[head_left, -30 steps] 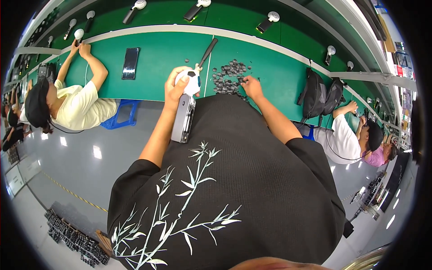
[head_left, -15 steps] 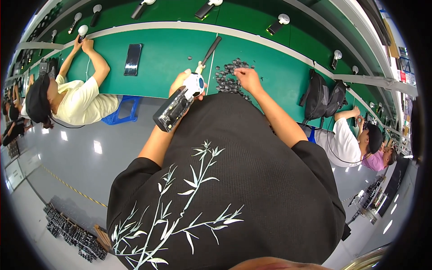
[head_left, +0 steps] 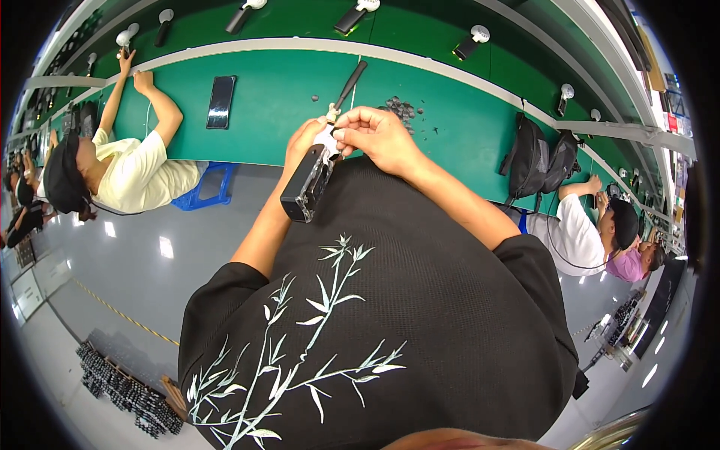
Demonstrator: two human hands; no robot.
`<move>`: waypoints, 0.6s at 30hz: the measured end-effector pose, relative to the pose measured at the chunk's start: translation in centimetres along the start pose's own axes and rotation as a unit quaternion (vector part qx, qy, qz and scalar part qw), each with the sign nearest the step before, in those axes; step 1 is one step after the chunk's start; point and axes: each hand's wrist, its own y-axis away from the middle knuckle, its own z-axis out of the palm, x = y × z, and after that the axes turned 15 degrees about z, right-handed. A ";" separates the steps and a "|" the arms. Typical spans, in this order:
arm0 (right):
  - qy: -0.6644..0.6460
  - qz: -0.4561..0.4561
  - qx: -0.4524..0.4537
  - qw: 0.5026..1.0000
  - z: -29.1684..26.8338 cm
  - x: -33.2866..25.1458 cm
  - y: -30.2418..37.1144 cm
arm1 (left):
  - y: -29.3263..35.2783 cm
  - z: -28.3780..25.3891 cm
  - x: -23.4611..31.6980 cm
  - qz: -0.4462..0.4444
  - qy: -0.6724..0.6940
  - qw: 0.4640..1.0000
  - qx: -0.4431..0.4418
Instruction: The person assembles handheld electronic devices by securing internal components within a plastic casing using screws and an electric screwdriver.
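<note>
My left hand [head_left: 301, 142] is closed around a handheld device [head_left: 307, 184] with a white head and a black, box-shaped body, tilted over my lap at the table edge. My right hand [head_left: 382, 139] meets it there, thumb and fingers pinched against the white head; whatever sits between the fingertips is too small to make out. Just beyond both hands lies a tool with a long black handle [head_left: 351, 84], its pale end partly behind my fingers. A pile of small dark grey pieces [head_left: 401, 109] on the green table [head_left: 277, 97] is partly hidden by my right hand.
A phone [head_left: 220, 102] lies to the left, and one loose dark piece [head_left: 315, 98] near the tool. Black backpacks [head_left: 529, 157] hang at the table's right edge. Co-workers sit on both sides, one near a blue stool [head_left: 206, 186]. Similar devices [head_left: 357, 15] line the green back panel.
My right hand has come from the pile of pieces to the device's head. The device has turned in my left hand, so its body points more toward me.
</note>
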 end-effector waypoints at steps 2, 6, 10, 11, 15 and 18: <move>0.000 -0.005 0.004 1.000 0.1 0.1 0.1 | 0.1 -0.1 -0.1 0.008 -0.006 1.000 0.007; -0.009 0.003 -0.012 1.000 0.2 0.3 0.5 | -0.6 -2.3 -1.8 -0.009 0.023 1.000 0.013; 0.004 0.008 0.012 1.000 -0.2 -0.1 0.7 | -0.8 -2.4 -2.2 -0.009 -0.001 0.999 0.042; 0.008 0.010 0.020 1.000 -0.3 -0.2 0.7 | -0.8 -2.4 -2.2 -0.009 -0.009 0.999 0.052; -0.007 0.020 0.023 1.000 -0.3 -0.1 0.6 | -0.7 -1.8 -1.8 0.002 -0.031 0.998 0.050; -0.009 0.007 0.022 1.000 -0.3 0.1 0.4 | -0.6 -1.6 -1.8 0.002 -0.040 0.998 0.042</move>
